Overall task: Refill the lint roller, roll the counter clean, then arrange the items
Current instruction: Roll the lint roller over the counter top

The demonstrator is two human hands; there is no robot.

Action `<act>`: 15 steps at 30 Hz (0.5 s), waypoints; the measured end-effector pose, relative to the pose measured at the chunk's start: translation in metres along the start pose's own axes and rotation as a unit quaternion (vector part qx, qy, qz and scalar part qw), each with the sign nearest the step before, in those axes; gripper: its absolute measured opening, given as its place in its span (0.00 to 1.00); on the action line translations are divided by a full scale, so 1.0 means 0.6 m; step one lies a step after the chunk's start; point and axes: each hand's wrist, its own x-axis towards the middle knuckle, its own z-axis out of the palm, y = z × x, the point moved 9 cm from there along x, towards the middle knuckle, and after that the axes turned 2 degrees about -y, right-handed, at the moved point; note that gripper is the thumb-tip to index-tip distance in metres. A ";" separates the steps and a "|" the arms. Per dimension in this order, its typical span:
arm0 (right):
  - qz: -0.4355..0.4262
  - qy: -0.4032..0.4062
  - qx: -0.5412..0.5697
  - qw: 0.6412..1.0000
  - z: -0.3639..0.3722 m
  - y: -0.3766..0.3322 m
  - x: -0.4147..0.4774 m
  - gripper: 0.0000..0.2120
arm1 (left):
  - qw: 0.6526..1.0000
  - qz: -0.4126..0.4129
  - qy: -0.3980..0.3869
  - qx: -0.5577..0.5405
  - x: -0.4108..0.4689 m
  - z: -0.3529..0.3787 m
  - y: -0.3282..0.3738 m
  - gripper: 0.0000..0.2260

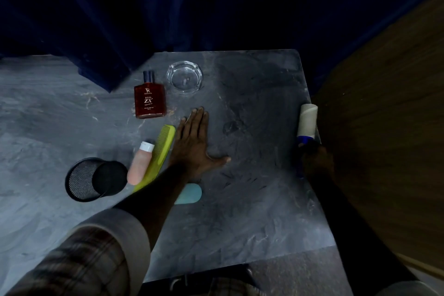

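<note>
A grey marbled desk (252, 211) stands before a dark blue curtain (144, 19); the left hand (194, 149) lies flat on it, fingers straight, while the right hand (317, 163) grips the pale, blue-handled lint roller (307, 122) at the desk's right edge

Here's the grey counter (252, 199), stone-look with pale veining, matt and smudged. A clear glass ashtray (184, 79), glossy at the rim. The perfume bottle (150, 101) is shiny reddish-brown glass with a dark cap. The green comb (161, 151) is smooth plastic, and the pink tube (140, 163) is plastic too, with a ribbed white cap. The pen cup (84, 180) is black wire mesh. On the lint roller (307, 122), a pale papery roll and a glossy blue plastic handle. The dark blue curtain (120, 19) is velvety cloth. The wood-grain panel (384, 103) is matt.
</note>
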 end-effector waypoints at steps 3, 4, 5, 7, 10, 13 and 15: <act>0.054 0.006 0.015 0.998 -0.015 0.022 0.006 0.20 | 1.000 -0.001 -0.003 -0.002 -0.002 -0.003 0.002 0.65; 0.056 0.000 0.011 0.998 -0.015 0.023 0.005 0.19 | 1.000 -0.001 -0.003 -0.002 -0.002 -0.003 0.003 0.65; 0.051 -0.008 0.009 0.999 -0.012 0.022 0.005 0.19 | 1.000 -0.001 -0.003 -0.001 -0.002 -0.004 0.003 0.65; 0.021 -0.018 0.016 0.999 -0.003 0.012 0.002 0.18 | 1.000 -0.001 -0.001 0.000 -0.002 -0.004 0.003 0.65; -0.030 -0.017 0.024 0.999 0.013 -0.019 -0.009 0.18 | 1.000 -0.004 0.002 -0.001 0.000 -0.003 0.001 0.65; -0.087 -0.017 -0.052 0.995 0.042 -0.060 -0.027 0.19 | 1.000 -0.007 0.000 0.001 -0.001 -0.002 -0.001 0.65; -0.103 -0.007 -0.058 0.993 0.056 -0.092 -0.042 0.19 | 1.000 -0.008 -0.001 0.002 -0.002 -0.003 -0.002 0.65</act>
